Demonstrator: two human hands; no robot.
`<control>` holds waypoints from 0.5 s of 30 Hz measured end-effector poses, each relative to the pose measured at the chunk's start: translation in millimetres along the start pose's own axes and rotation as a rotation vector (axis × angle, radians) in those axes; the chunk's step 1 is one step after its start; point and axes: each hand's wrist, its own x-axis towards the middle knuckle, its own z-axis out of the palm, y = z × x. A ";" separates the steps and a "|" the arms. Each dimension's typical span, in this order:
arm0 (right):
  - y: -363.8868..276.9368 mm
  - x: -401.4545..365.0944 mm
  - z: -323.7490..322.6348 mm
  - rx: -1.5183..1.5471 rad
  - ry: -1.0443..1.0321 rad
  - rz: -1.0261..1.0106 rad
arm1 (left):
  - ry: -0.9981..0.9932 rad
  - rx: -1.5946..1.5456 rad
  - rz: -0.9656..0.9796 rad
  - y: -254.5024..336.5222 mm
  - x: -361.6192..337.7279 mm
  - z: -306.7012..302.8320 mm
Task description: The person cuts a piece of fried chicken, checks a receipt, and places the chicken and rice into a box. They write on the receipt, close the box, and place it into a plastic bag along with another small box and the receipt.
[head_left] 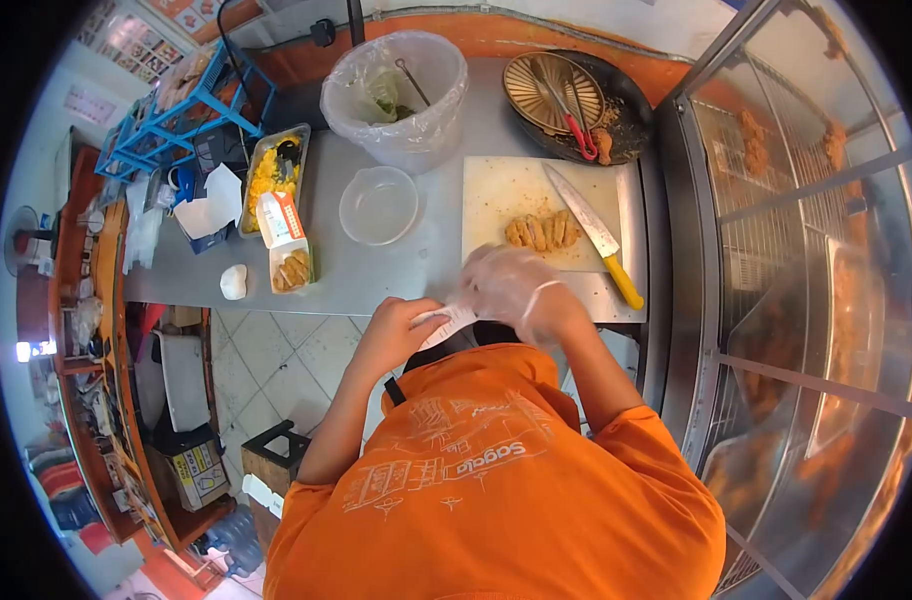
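Observation:
My bare left hand (398, 332) grips a white paper slip (446, 325) just in front of the table edge. A clear plastic glove covers my right hand (511, 285), which is at the slip's right end; its fingers are blurred, and their hold is unclear. Beyond it, sliced fried chicken (543, 231) lies on a white cutting board (491, 195). A knife with a yellow handle (624, 281) rests across the board's right side. Left of my hands stands an open orange-and-white box (282, 222) with food pieces inside. A white crumpled lump (234, 282) sits beside it.
A lined bucket (396, 130) and a round clear container (379, 206) stand behind my hands. Farther back right is a dark pan (631, 115) with red-handled tongs. A metal tray (303, 135) holds yellow food. The glass cabinet (776, 250) borders the right side.

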 end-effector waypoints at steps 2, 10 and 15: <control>52.0 -12.0 16.3 0.093 0.458 0.340 | 0.008 -0.493 -0.299 -10.2 1.2 4.0; 106.4 31.4 91.4 -0.331 0.411 1.068 | 0.296 -1.232 -0.426 -3.1 -21.3 -33.5; 122.0 42.1 108.4 -0.492 0.507 0.930 | 0.403 -1.370 -0.355 1.5 -48.2 -67.9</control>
